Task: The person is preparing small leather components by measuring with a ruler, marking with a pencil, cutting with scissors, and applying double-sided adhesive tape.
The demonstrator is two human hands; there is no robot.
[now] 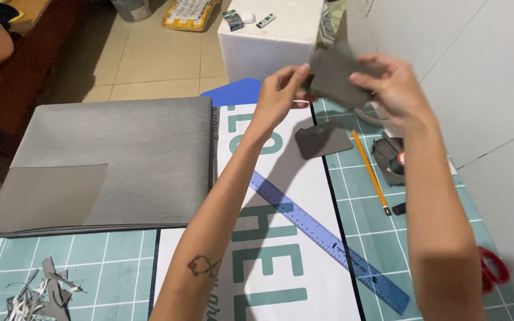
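Holding is shared between both hands: a grey cut piece [335,76] is raised above the far end of the cutting mat [423,238]. The left hand [281,92] is pinched closed on its left edge; the right hand [391,80] is closed over its right side, thumb in front. The piece is held roughly upright and tilted, its long axis running from upper left to lower right, one narrow end pointing up and away.

A second, similar cut piece [322,139] is laid flat on the mat just below. Offcuts [43,294] are heaped at the near left corner, so cutting is judged at least partly done. A large grey sheet stack [114,163] is left uncut. Ruler [328,238], pencil [370,172] and red scissors [495,270] are lying unused.
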